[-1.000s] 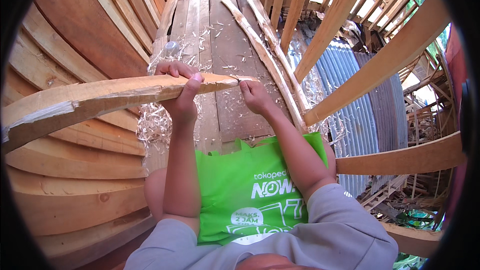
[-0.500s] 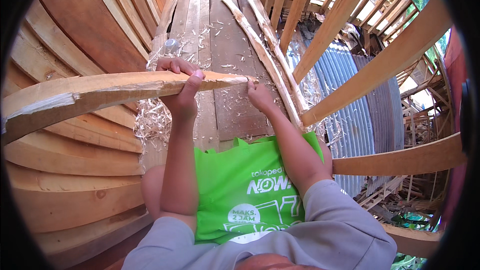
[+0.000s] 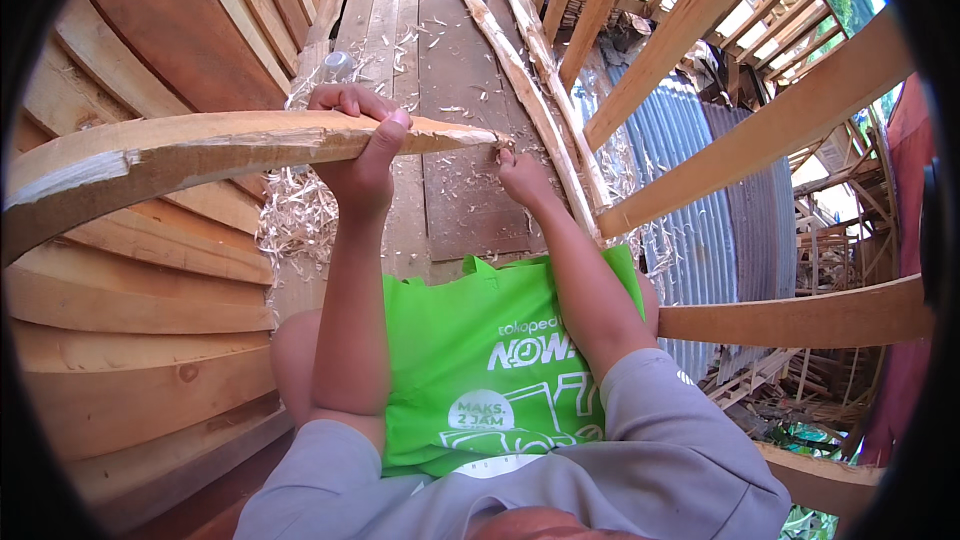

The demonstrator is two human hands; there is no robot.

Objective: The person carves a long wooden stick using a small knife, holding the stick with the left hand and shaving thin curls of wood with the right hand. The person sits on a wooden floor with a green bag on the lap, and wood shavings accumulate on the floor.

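Nearest to the camera, a bright green bag (image 3: 500,360) w/ white printed lettering and a white line drawing is lying across the person's lap, btwn the two forearms in grey sleeves. Beyond it the left hand (image 3: 362,155) is clamping round the curved wooden plank (image 3: 200,150), fingers over its top edge and thumb up its near face, abt where the plank is tapering toward its splintered tip. The right hand (image 3: 522,178) is sitting at that tip, fingers curled in; can't tell whether it's pinching a sliver or just pressing the ragged end. The plank is running from the left edge of view across to the middle, above the plank floor (image 3: 455,200). Pale wood shavings (image 3: 295,220) are piling on the floor's left side under the plank, more scattered toward its far end. A small clear plastic bottle (image 3: 338,64) is lying near the floor's left edge, label unreadable. Long stripped wooden strips (image 3: 520,90) are lying along the floor's right edge, beside slanting timber ribs (image 3: 700,20) and corrugated metal sheeting (image 3: 690,230). Risk, as a guess: the torn tip is looking splintery, so bare fingers could be catching slivers, and the long plank could be twisting out of a one-hand grip.
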